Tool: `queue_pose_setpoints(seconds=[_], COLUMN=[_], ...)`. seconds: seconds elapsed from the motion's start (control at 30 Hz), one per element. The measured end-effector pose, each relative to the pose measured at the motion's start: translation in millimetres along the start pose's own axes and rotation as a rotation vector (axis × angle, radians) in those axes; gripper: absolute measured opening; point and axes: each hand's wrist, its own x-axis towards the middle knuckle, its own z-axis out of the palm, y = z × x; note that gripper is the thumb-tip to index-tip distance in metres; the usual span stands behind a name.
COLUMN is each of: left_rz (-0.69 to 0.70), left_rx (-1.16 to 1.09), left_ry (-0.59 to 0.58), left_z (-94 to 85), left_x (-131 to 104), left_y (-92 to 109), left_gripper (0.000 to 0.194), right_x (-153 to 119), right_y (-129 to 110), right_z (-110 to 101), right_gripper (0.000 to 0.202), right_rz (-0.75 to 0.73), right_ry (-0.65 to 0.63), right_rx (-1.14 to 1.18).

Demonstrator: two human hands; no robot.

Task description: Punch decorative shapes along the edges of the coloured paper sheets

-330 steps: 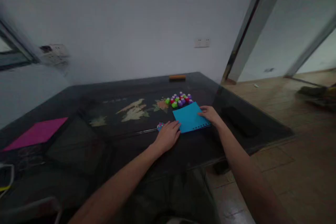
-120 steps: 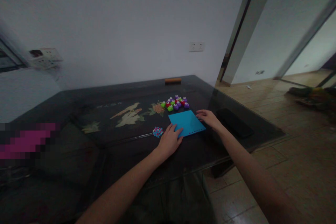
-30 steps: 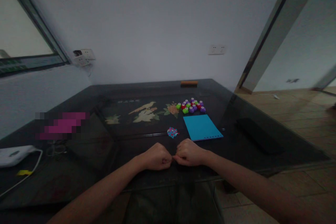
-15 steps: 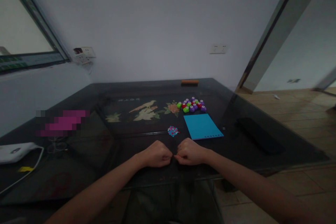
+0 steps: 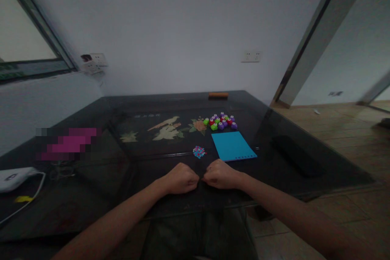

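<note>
My left hand [image 5: 181, 178] rests as a fist near the front edge of the dark table [image 5: 164, 166]. Just to its right lies my right hand [image 5: 222, 175], also curled into a fist, with a narrow gap between the two. Nothing shows in either one. A small pile of pink, blue and white beads [image 5: 199, 152] sits beyond the gap. Behind my right hand is a flat blue sheet [image 5: 234, 146] with a row of small marks along its near edge. Past the sheet stands a cluster of green, red and purple toys [image 5: 221, 121] with eye-like tops.
A brown cylinder [image 5: 218, 95] lies at the table's back edge. On the right is a long black object [image 5: 297, 156]. To the left are a blurred pink item [image 5: 71, 142], a white device [image 5: 18, 178] with a cable, and a yellow piece [image 5: 23, 199].
The view has shifted slightly, so the table and objects appear a little further left. Both fists stay in place on the table.
</note>
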Motion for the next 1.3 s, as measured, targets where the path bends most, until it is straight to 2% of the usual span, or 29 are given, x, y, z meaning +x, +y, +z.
queue_pose_setpoints(seconds=[0.27, 1.3], left_rz=[0.008, -0.018], left_rx=[0.015, 0.024], left_ry=[0.013, 0.003], left_z=[1.2, 3.9], left_x=[0.0, 1.5], left_y=[1.7, 0.6], left_gripper=[0.019, 0.018], right_x=[-2.7, 0.0], right_y=[-0.8, -4.6], right_z=[2.2, -1.4], right_gripper=[0.017, 0.014], right_rz=[-0.045, 0.016], right_ry=[-0.038, -0.063], right_rx=[-0.003, -0.031])
